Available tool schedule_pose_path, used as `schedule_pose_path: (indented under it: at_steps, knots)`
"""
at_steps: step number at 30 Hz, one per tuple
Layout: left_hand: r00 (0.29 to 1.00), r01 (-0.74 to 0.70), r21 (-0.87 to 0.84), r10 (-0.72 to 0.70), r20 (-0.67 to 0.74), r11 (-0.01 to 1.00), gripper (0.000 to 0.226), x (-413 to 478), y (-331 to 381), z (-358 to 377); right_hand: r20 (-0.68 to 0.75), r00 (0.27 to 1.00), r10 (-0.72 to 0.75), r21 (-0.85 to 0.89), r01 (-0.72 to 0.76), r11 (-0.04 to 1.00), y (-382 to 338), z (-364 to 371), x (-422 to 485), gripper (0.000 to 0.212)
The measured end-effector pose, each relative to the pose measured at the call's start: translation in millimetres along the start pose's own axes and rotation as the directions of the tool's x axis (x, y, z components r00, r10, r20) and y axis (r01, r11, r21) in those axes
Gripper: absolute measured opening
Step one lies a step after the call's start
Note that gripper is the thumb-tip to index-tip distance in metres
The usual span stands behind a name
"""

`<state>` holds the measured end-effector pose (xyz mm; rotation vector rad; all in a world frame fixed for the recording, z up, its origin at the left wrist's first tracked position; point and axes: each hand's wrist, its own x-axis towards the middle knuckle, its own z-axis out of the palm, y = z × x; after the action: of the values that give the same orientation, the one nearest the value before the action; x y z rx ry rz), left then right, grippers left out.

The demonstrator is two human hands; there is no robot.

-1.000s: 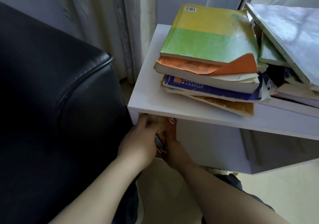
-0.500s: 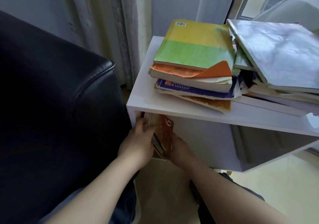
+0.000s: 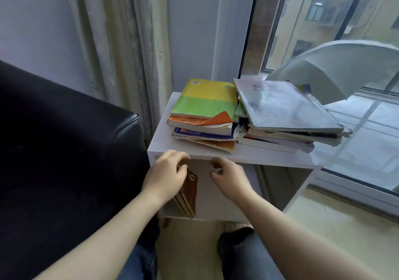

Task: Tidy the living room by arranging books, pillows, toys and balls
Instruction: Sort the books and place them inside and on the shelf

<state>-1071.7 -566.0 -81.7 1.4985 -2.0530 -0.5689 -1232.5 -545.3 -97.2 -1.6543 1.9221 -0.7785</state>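
Under the cabinet top (image 3: 259, 157), at seven o'clock from the stack (image 3: 205, 107), the leaning books (image 3: 191, 193) likely needed pressing upright; the right hand (image 3: 228, 176) hung loosely curled and empty, the left hand (image 3: 165, 174) blurred, its hold unclear.

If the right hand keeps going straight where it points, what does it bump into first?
Most likely the front edge of the white shelf top, just past the right hand. Depth is hard to judge, so it might slip underneath into the open space instead.

A black leather sofa (image 3: 64, 150) stands beside pale curtains (image 3: 129, 42) and a window (image 3: 323, 21).
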Motion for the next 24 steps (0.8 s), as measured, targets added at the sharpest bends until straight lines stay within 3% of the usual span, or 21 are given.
schedule_pose_path:
  at_steps: [5,10,14,17,21,24]
  knots:
    - [0.980,-0.183,0.016,0.184,-0.075,0.983,0.027,19.3,58.0,-16.0,-0.186,0.979,-0.085,-0.050,0.077,0.996,-18.1,-48.2,-4.0,0.032]
    - [0.971,-0.239,0.153,0.234,0.054,0.959,0.037,45.3,85.9,-17.0,-0.324,0.934,-0.149,-0.276,0.058,0.960,-17.6,-88.1,3.3,0.031]
    - [0.979,-0.154,0.110,0.137,0.148,0.982,0.050,64.3,96.4,-15.0,-0.332,0.939,-0.087,-0.456,-0.079,0.887,-13.5,-109.1,20.1,0.041]
    - [0.970,-0.167,0.300,0.102,0.222,0.939,0.064,85.0,99.6,-10.6,-0.215,0.976,-0.026,-0.515,-0.091,0.852,-1.0,-113.9,38.7,0.055]
    - [0.899,-0.055,0.438,-0.147,0.413,0.897,0.082,106.0,91.5,-2.1,-0.158,0.983,-0.090,-0.652,-0.035,0.757,10.3,-116.8,51.4,0.045]
    - [0.889,-0.045,0.531,-0.208,0.408,0.846,0.074,115.4,96.9,0.1,-0.128,0.983,-0.135,-0.691,0.009,0.722,9.7,-120.3,59.1,0.036]
